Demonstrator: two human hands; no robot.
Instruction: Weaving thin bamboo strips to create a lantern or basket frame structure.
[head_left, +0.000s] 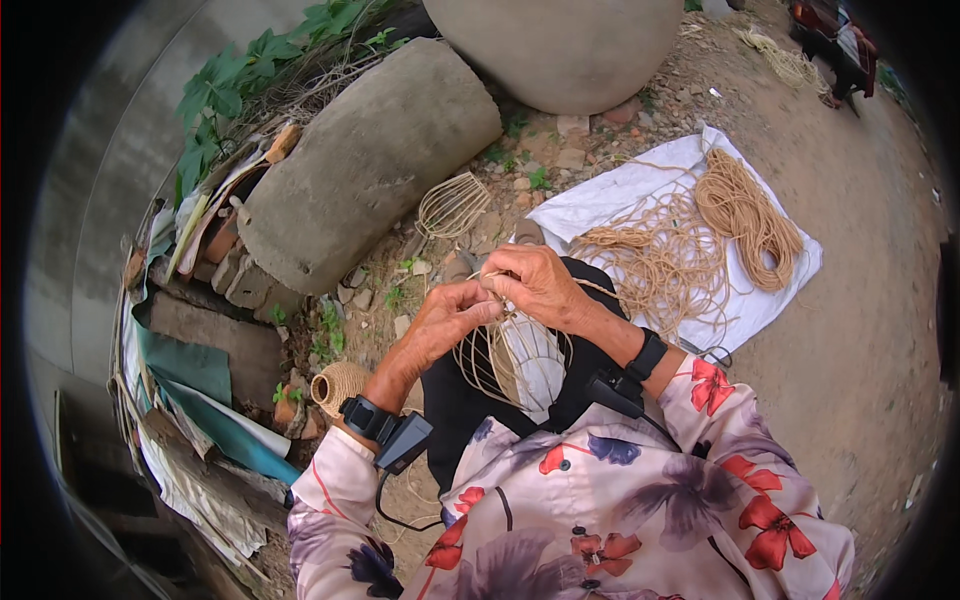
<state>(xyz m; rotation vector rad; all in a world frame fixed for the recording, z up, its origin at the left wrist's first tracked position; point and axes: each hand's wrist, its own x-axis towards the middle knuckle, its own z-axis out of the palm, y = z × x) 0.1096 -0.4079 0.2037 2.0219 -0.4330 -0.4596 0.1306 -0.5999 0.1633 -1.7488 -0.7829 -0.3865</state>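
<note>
On my lap rests a cage-like frame (487,366) of thin pale ribs, its narrow end toward my hands. My left hand (452,318) pinches that end with thumb and forefinger. Close against it, my right hand (537,284) is closed on a tan cord (598,287), which runs off to the right toward the loose heap. The fingertips of both hands meet and hide the exact spot where cord and ribs join. A white patch (538,362) shows through the ribs.
At right, a white sheet (790,305) carries a tangled cord heap (665,255) and a coiled hank (745,215). Another rib frame (454,205) lies ahead, a woven cord vessel (338,388) at left. A concrete cylinder (370,160) and large rounded grey object (570,45) stand beyond.
</note>
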